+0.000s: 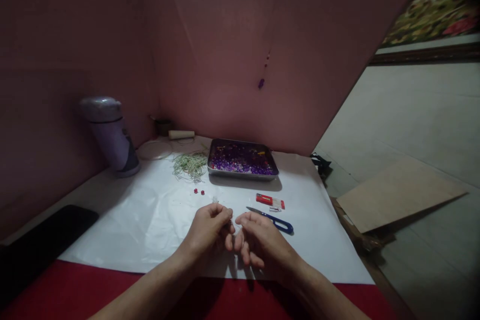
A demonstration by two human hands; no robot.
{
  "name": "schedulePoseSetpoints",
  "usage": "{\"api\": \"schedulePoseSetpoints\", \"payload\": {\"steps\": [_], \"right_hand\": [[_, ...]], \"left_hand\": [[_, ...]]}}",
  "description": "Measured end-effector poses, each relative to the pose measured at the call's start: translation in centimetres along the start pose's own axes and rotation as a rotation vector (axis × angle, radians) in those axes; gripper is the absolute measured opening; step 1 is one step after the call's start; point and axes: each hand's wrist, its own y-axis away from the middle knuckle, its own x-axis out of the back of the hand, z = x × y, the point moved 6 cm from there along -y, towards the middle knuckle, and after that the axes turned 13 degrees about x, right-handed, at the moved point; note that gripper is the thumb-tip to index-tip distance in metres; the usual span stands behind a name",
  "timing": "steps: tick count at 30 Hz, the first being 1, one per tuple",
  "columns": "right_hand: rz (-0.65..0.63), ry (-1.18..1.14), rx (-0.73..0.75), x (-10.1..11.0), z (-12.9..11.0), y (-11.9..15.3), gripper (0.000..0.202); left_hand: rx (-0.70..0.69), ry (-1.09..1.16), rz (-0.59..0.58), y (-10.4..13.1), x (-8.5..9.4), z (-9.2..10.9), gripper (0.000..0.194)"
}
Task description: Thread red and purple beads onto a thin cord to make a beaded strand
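Head view, sole view: for the step in hand, judge fine two-handed fingertip work, probably with beads and thread. Left hand (212, 222): thumb and forefinger drawn together in a pinch; cannot tell whether grasping a small piece or merely closed. Right hand (259, 234): thumb and forefinger near the left fingertips, remaining fingers loosely curled; likewise cannot tell whether grasping or released. Location of the work: narrow gap between both sets of fingertips, above a glossy white sheet (131, 230), with any held piece obscured by fingers and blur. For the next move, by judgement, use a steady pinch, align the fingertips closely and apply only light tension to any fine strand; avoid dropping small parts. Appearance of nearby materials: two small round red beads (203, 192), side by side on the sheet beyond the left hand; a loose tangle of pale green thread (190, 166), farther back; a rectangular silver metal tray (243, 176), right of the tangle, filled with glossy purple beads (240, 159) and scattered other colours. Nearest tool: slim snips with a navy-blue handle (270, 217), blade directed left, just beyond the right hand; past these, a flat red-and-white packet (264, 199).
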Motion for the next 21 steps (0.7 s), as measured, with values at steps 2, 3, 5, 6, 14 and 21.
{"api": "schedulePoseSetpoints", "payload": {"steps": [2,3,5,6,14,21], "right_hand": [[0.033,0.100,0.029,0.3,-0.3,0.1,0.029],[0.044,0.153,0.061,0.4,-0.5,0.1,0.031],[0.018,0.230,0.117,0.3,-1.0,0.2,0.037],[-0.009,0.253,0.134,0.2,-1.0,0.2,0.038],[0.077,0.361,0.224,0.9,-2.0,0.3,0.028],[0.150,0.381,0.277,1.4,-2.6,0.4,0.024]], "left_hand": [[0.012,-0.031,0.010,0.2,-0.1,0.1,0.026],[0.020,-0.037,0.003,0.3,-0.2,0.1,0.026],[0.035,-0.039,-0.025,0.5,-0.5,0.1,0.026],[0.039,-0.037,-0.041,0.6,-0.7,0.2,0.027],[0.023,0.097,-0.144,0.6,-1.3,0.5,0.020],[0.022,0.084,-0.225,0.5,-1.6,0.2,0.014]]}}
